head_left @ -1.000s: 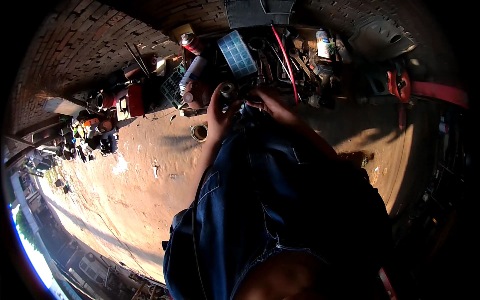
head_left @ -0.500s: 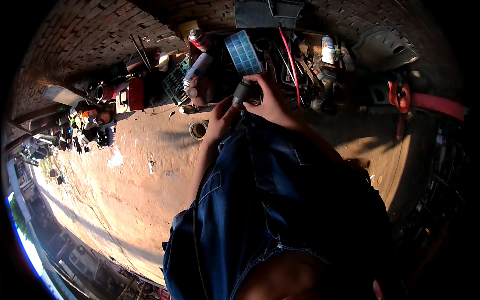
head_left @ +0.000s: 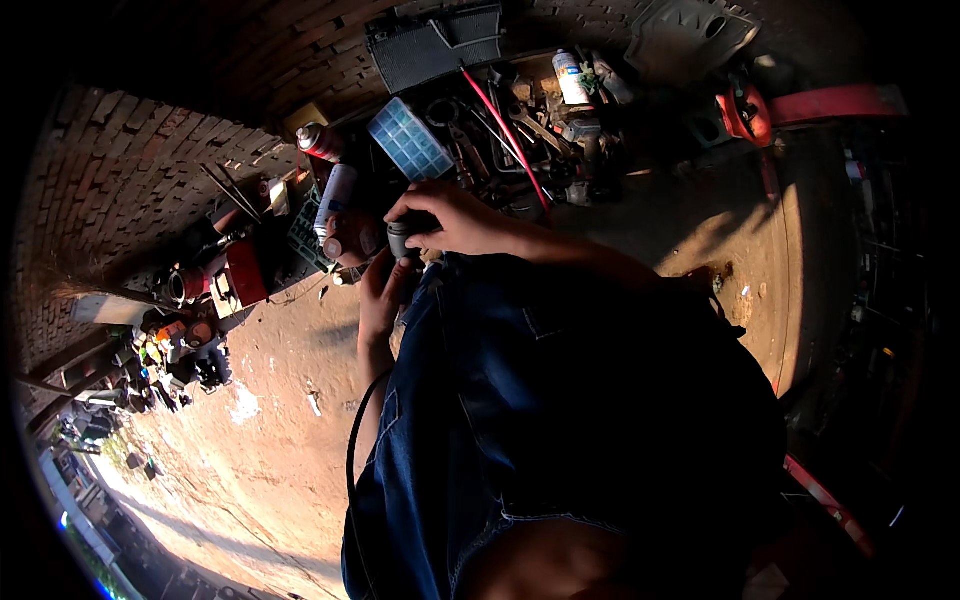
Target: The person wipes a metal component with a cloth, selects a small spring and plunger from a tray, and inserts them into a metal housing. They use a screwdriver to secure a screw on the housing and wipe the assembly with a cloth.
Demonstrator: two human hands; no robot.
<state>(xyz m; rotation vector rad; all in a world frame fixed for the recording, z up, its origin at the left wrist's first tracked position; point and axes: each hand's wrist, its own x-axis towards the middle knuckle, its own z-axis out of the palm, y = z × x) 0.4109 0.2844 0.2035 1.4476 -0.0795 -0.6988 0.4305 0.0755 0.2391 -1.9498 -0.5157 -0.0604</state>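
Both hands meet in front of my body on a dark grey cylindrical part; its exact kind does not show. The fingers of my right hand curl round its upper end from the right. From below, my left hand grips its lower end, thumb against it. The part stands nearly upright, and the fingers cover some of it. Just left of it is a rusty brown round container, with a white-and-blue spray can behind. A blue compartment box lies beyond my right hand.
Metal tools and a red rod crowd the strip along the brick wall. A red box and mixed clutter stand to the left. An orange-red vise-like tool is at the far right. A black cable hangs along my left side.
The view has turned, so the bench items sit further left and tilted. Both hands still hold the grey part, which now points more upright. The open round tin is no longer visible.
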